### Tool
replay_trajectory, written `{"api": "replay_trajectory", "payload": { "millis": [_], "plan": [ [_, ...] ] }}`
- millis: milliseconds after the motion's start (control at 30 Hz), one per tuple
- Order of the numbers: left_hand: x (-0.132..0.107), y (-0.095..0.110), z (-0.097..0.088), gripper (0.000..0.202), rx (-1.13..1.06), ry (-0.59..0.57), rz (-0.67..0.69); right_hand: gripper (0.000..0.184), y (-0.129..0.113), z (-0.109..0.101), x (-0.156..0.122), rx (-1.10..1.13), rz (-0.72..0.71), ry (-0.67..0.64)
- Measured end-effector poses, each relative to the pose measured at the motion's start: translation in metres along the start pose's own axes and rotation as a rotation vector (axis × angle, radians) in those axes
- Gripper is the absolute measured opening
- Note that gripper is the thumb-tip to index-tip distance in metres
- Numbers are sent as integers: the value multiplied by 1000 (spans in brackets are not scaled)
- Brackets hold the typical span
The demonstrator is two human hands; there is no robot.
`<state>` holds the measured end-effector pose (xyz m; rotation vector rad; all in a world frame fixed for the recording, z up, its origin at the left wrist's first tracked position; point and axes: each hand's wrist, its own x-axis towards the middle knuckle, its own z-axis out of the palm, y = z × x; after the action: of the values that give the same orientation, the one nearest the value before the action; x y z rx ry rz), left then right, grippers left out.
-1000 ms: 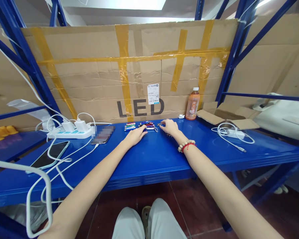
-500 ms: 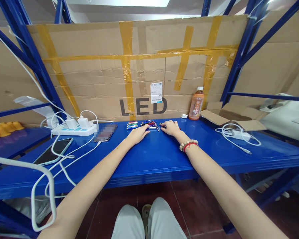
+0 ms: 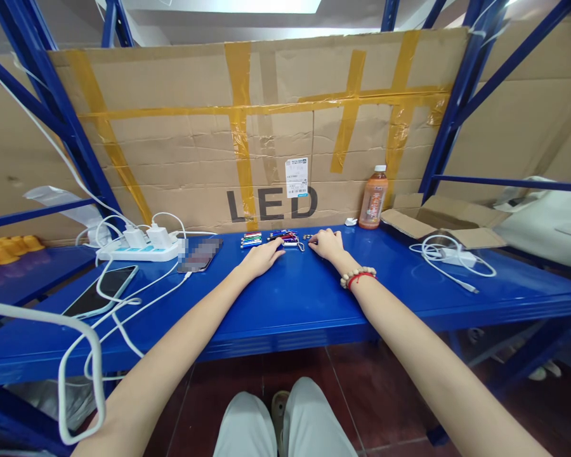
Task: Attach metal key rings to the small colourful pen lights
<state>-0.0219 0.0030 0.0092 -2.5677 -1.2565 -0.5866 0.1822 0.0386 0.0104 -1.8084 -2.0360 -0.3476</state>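
Observation:
My left hand lies low over the blue table, fingers stretched out and thumb apart, its fingertips at the edge of a small pile of shiny coloured tubes. A short loop hangs off one tube at the pile's right. Left of that hand, more slim tubes in red, green, blue and silver lie side by side. My right hand, with a bead bracelet at the wrist, is bent down to the tabletop, fingers closed; what they hold, if anything, is hidden. Small metallic bits lie just beyond its fingertips.
An orange drink bottle and an open cardboard box stand at the back right, near a coiled white cable. At left are a power strip, two phones and trailing cords. A large cardboard sheet backs the table.
My right hand's fingers have shifted slightly, and a red bit beside it no longer shows. My left hand stays at the pile. The view has moved a little.

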Motion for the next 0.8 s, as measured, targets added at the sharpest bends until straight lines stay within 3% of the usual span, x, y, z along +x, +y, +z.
{"api": "replay_trajectory", "payload": {
  "millis": [667,800],
  "plan": [
    [1,1,-1,24,26,-17,8,14,-2,-5,-2,83,93,1],
    [1,-1,0,25,13,-4,17,17,-3,-7,-2,156,62,135]
  ]
}}
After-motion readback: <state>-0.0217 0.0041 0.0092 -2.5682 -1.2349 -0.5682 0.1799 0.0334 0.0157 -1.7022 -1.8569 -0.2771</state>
